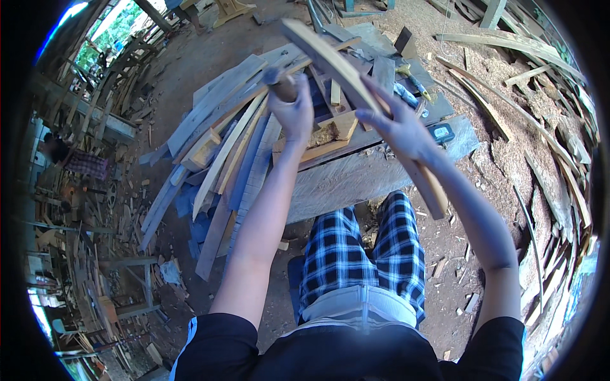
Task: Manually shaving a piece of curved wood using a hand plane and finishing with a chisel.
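I hold my left arm (264, 244) reaching forward, left hand (295, 114) curled into a fist-like grip; my right arm (480, 213) bends outward at the elbow, right hand (406, 132) clasping, thumb pointing left

I see the long beam (337, 67), of pale wood, matt and rather smooth. The near bench board (349, 181) is also wood, but rough. The checked shorts (337, 260) are matt cloth; at right, the wood shavings (486, 73) look coarse.
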Tool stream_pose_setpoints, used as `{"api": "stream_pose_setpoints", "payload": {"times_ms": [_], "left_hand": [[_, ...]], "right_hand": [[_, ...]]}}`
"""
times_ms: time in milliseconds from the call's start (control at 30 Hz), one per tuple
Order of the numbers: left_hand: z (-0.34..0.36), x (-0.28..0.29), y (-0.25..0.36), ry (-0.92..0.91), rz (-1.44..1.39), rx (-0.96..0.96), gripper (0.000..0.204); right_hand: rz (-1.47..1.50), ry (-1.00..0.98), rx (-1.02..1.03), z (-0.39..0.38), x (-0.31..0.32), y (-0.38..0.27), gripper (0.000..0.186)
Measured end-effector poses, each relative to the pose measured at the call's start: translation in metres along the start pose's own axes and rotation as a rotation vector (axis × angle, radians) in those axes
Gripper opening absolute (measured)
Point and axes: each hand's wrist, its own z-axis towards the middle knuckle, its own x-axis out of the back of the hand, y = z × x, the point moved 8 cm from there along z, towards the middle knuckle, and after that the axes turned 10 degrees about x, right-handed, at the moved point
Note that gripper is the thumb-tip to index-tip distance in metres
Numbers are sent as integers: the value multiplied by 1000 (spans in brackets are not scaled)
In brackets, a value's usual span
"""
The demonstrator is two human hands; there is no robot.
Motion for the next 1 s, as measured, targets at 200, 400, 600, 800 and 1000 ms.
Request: {"api": "stream_pose_setpoints", "payload": {"times_ms": [200,400,600,800,1000], "left_hand": [[22,21,-8,95,-338,269,25],[24,-11,7,4,-285,304,24],[21,-37,3,-85,-116,150,26],[26,-33,0,-70,59,-67,22],[19,-49,-5,-14,181,-135,22]], "right_hand": [[29,-43,-154,-31,-46,79,84],[-40,-71,-207,-37,-61,98,83],[15,-45,-176,-36,-60,99,83],[58,-64,-190,-35,-66,99,82],[60,56,-162,-29,-39,86,83]]}}
